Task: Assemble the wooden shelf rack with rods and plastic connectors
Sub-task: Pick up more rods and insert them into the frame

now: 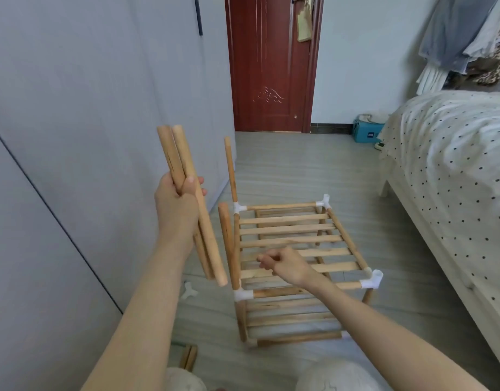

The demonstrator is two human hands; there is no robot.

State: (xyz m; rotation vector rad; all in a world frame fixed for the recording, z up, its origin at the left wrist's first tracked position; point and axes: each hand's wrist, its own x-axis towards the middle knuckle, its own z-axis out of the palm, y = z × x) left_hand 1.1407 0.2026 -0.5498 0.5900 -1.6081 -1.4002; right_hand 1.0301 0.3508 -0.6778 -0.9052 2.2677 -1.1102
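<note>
My left hand (176,198) is raised beside the wall, its fingers (199,183) wrapped round two loose rods (186,170), thumb across the front one. The pair tilts, top ends up and to the left, lower ends hanging just left of the rack (296,244).

My right hand (285,263) hangs over the rack's top slats, near the left rail. Its fingers are curled in on themselves and I see nothing held in them. They sit just right of the near upright (227,244), apart from it, not touching.

The rack stands on the floor (299,170) in front of me, two slatted tiers joined by white connectors (371,280) at the corners. On its left side two uprights rise: the near one by my right hand, and a far upright (231,170) set in the back-left connector. The right-hand connectors have open sockets facing up.

A spare connector (189,290) lies on the floor left of the rack, below the held rods. More rods (189,358) lie by my knee. A bed (454,165) stands to the right, a red door (271,63) beyond.
</note>
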